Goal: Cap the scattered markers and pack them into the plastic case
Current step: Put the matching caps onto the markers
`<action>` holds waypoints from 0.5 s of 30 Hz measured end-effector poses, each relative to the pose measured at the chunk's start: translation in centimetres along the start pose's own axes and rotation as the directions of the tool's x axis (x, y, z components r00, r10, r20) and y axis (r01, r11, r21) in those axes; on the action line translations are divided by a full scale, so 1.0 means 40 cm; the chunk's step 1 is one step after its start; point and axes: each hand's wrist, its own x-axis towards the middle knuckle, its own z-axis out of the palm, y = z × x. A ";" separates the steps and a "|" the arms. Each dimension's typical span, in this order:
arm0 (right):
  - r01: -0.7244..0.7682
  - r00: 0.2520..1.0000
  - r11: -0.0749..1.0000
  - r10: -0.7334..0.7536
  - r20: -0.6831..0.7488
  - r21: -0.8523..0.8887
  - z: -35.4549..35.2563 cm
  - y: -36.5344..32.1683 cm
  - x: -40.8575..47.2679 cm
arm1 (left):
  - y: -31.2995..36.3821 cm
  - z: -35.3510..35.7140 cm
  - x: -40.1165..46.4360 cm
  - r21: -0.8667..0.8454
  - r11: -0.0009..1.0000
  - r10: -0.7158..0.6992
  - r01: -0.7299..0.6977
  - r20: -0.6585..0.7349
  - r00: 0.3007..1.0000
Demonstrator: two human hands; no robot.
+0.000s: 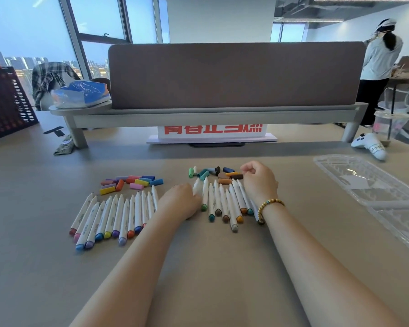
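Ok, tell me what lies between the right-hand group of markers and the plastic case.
Nothing visible. Bare table separates the right marker group from the clear plastic case, which lies open and empty to the right. The right hand rests over that group's loose caps.

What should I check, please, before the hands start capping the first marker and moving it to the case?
1. Loose caps within reach: ok. One cap pile lies above the left marker row, another cap pile above the right marker row.
2. Markers already capped: not ok. The far ends of both rows look bare.
3. Plastic case ready to fill: ok. It lies open on the table's right side with no markers in it.
4. Left hand on a marker: cannot tell. It rests between the rows, touching a white barrel.
5. Right hand holding a cap: cannot tell. Its fingers curl beside the brown caps.
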 end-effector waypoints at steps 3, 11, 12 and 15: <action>0.078 0.995 0.983 -0.066 0.080 -0.166 0.020 -0.015 0.059 | 0.008 -0.001 0.036 -0.353 0.933 -0.104 0.065 -0.093 0.990; 0.342 0.882 0.856 -0.149 0.447 -0.388 0.109 -0.039 0.184 | 0.021 0.037 0.095 -0.720 0.690 -0.207 0.070 -0.104 0.973; 0.344 0.875 0.842 -0.127 0.468 -0.415 0.116 -0.036 0.194 | 0.018 0.040 0.098 -0.733 0.676 -0.214 0.070 -0.104 0.971; 0.370 0.858 0.808 -0.108 0.502 -0.459 0.120 -0.037 0.209 | 0.012 0.047 0.103 -0.737 0.673 -0.209 0.067 -0.103 0.972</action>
